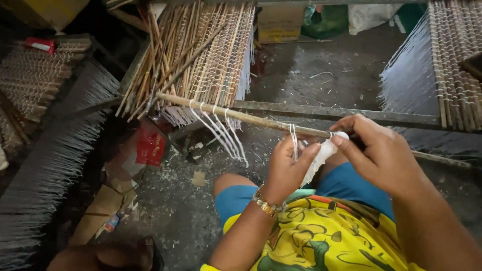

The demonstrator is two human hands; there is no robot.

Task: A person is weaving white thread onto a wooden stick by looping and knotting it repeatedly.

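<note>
A long bamboo stick (236,115) runs across the middle, with several white string loops (221,131) hanging from it. My left hand (287,168), with a gold bracelet at the wrist, pinches white strings just below the stick. My right hand (377,150) holds a white bundle of string (321,156) by its top end, against the stick. Both hands meet at the stick above my knees in blue shorts (346,184).
A stack of bamboo sticks strung with white threads (206,55) leans at top centre, another stack (452,60) at right, more (35,80) at left. A metal bar (341,114) crosses behind. Red packet (150,146), cardboard (103,211) and scraps lie on the dirty floor.
</note>
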